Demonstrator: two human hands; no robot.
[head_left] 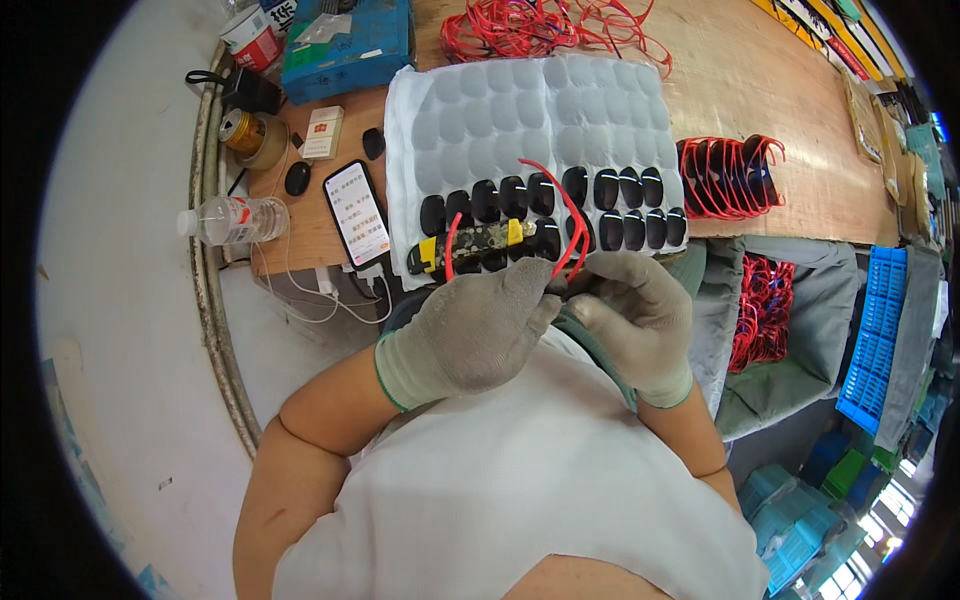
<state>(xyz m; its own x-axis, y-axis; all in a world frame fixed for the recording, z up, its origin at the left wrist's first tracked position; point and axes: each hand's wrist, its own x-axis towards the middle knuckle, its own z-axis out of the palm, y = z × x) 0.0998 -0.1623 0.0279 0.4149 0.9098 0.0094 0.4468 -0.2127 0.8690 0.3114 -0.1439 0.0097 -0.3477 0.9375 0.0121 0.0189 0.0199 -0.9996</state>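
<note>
Both my hands wear grey work gloves and meet in front of my chest. My left hand point(480, 325) is closed on a red glasses frame point(578, 235), whose two temple arms stick up past the fingers. My right hand point(640, 325) pinches the other side of the frame. Something dark, perhaps a lens, shows between the fingertips; the gloves hide most of it. Just beyond them lies a white moulded tray point(480, 110), with rows of dark lenses point(513, 197) in its nearer pockets. A yellow and camouflage-patterned tool point(475, 246) rests across the tray's near left part.
Left of the tray are a lit phone point(356, 215) with cables, a cigarette box point(322, 133), a plastic bottle point(235, 220) and a blue box point(350, 50). Red frames point(510, 25) pile at the back; glasses with dark lenses point(730, 177) stand in a row at right, above a grey cloth-lined bin point(815, 330).
</note>
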